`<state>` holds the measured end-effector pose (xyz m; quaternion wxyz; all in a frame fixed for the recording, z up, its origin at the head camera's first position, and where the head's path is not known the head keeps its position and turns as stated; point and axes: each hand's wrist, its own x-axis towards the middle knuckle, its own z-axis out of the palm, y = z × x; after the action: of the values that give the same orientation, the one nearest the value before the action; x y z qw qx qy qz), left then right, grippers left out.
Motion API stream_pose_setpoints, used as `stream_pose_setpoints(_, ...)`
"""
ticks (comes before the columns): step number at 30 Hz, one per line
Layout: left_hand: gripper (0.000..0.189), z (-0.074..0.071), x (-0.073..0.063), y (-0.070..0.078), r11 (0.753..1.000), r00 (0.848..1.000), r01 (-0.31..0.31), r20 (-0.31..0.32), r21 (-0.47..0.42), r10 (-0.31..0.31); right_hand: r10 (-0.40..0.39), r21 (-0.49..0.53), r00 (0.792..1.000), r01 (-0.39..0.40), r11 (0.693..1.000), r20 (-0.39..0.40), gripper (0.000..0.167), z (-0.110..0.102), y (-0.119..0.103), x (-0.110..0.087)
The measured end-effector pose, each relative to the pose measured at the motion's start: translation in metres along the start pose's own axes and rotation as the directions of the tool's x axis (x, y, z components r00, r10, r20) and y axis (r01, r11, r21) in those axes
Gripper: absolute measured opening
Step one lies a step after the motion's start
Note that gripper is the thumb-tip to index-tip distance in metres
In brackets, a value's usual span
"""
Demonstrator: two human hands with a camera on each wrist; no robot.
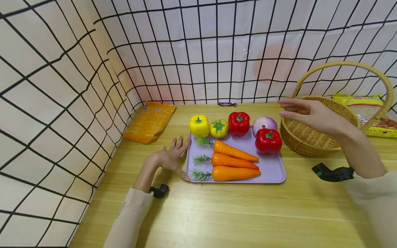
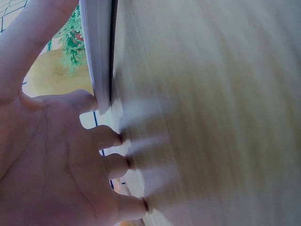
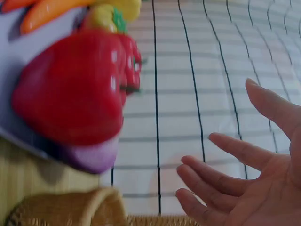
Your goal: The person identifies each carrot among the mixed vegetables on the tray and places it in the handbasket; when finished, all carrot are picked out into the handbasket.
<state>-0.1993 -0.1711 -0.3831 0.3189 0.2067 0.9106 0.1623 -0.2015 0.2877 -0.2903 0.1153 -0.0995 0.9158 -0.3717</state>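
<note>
A lilac tray on the wooden table bears three carrots, a yellow bell pepper, a small yellow tomato-like vegetable, two red bell peppers and a purple onion. My left hand spreads its fingers along the tray's left edge, thumb near the front corner; in the left wrist view the fingertips reach the tabletop beside the tray rim. My right hand is raised over the wicker basket, fingers extended and holding nothing. The right wrist view shows its bare palm.
An orange packet lies at the back left. A purple-wrapped candy lies by the gridded back wall. Behind the basket, whose handle arches high, rests a yellow food bag. Another gridded wall stands on the left.
</note>
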Motion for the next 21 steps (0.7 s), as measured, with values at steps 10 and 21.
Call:
stream_pose_setpoints(10, 0.146, -0.001, -0.001, 0.0, 1.0, 1.0, 0.002, -0.005, -0.006, -0.002, -0.147, 0.044, 0.988, 0.145, 0.988, 0.051, 0.055, 0.039, -0.045, -0.005)
stream_pose_setpoints(21, 0.147, -0.001, -0.001, 0.001, 1.0, 1.0, 0.003, 0.004, -0.008, -0.003, -0.278, 0.076, 0.953, 0.271, 0.96, 0.117, 0.054, 0.086, -0.063, 0.009)
